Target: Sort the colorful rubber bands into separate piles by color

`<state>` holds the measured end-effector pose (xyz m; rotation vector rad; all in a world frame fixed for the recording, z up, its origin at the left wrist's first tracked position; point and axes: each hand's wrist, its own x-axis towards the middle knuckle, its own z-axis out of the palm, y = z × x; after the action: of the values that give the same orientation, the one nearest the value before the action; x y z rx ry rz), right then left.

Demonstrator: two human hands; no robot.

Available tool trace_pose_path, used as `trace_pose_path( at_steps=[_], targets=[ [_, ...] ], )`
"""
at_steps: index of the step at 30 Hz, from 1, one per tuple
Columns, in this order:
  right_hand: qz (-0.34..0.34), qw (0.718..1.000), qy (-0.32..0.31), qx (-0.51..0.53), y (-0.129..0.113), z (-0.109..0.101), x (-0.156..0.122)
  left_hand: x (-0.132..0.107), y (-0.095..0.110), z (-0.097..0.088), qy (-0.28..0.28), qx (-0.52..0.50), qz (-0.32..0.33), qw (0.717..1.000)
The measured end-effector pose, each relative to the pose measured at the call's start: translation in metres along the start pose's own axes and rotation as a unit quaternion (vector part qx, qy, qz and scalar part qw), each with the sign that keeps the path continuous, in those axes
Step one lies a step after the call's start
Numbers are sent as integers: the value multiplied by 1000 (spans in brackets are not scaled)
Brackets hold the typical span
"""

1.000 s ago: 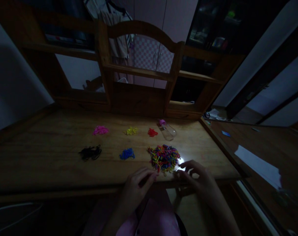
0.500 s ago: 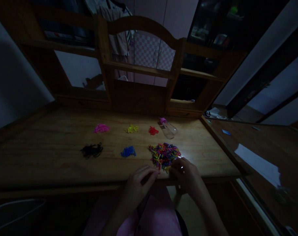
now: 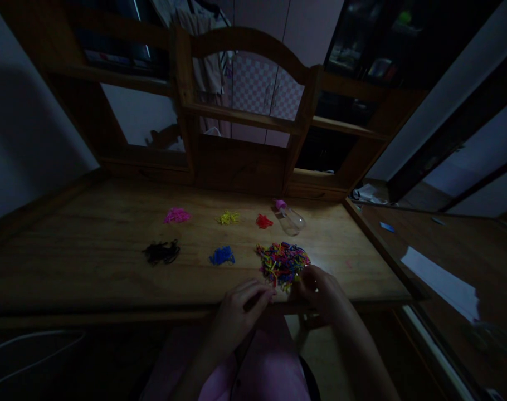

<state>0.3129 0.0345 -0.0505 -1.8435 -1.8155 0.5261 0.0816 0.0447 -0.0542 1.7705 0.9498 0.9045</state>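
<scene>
A heap of mixed coloured rubber bands (image 3: 283,262) lies near the front edge of a wooden desk (image 3: 90,267). My right hand (image 3: 320,289) rests at the heap's near right side, fingers curled down into the bands. My left hand (image 3: 240,312) lies on the desk's front edge just left of the heap, fingers bent loosely with the tips close to the bands. Sorted small piles sit farther back: pink (image 3: 177,215), yellow (image 3: 228,217), red (image 3: 263,221), black (image 3: 161,252) and blue (image 3: 222,255).
A clear bottle with a pink cap (image 3: 290,218) lies on its side behind the heap. A wooden shelf unit (image 3: 240,117) rises along the desk's back. White paper (image 3: 441,281) lies on a dark surface to the right. The room is dim.
My right hand has slid left from the bright spot beside the heap onto the heap's near edge. My left hand has barely shifted.
</scene>
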Motion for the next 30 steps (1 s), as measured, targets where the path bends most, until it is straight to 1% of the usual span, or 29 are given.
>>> trace_pose_path(
  at_steps=[2, 3, 6, 9, 12, 14, 16, 19, 23, 26, 28, 30],
  targets=[
    [25, 995, -10, 96, 3, -7, 0, 0, 0, 0, 0, 0, 3, 1000],
    [40, 988, -19, 151, 5, -11, 0, 1, -1, 0, 1, 1, 4, 1000],
    [82, 954, -54, 283, 11, -20, 1, 2, -2, 3, 14, 14, 8, 1000],
    [112, 923, -84, 358, 16, -23, 3, 5, -3, 12, 38, 43, 14, 998],
    [138, 891, -92, 422, 19, -20, 5, 8, -1, 28, 65, 84, 8, 994],
    [144, 875, -91, 453, 20, -18, 7, 10, 1, 41, 81, 129, -5, 988],
    [145, 865, -87, 473, 22, -16, 8, 12, 3, 53, 96, 187, -14, 978],
    [139, 862, -70, 482, 26, -14, 9, 15, 8, 64, 114, 267, -32, 956],
    [133, 873, -55, 467, 32, -15, 10, 19, 12, 66, 118, 327, -47, 936],
    [137, 879, -40, 456, 36, -16, 12, 21, 13, 64, 105, 335, -39, 935],
    [132, 883, -26, 449, 38, -16, 14, 22, 12, 63, 97, 326, -31, 940],
    [125, 883, -31, 452, 39, -18, 18, 21, 10, 62, 93, 306, -26, 947]
  ],
)
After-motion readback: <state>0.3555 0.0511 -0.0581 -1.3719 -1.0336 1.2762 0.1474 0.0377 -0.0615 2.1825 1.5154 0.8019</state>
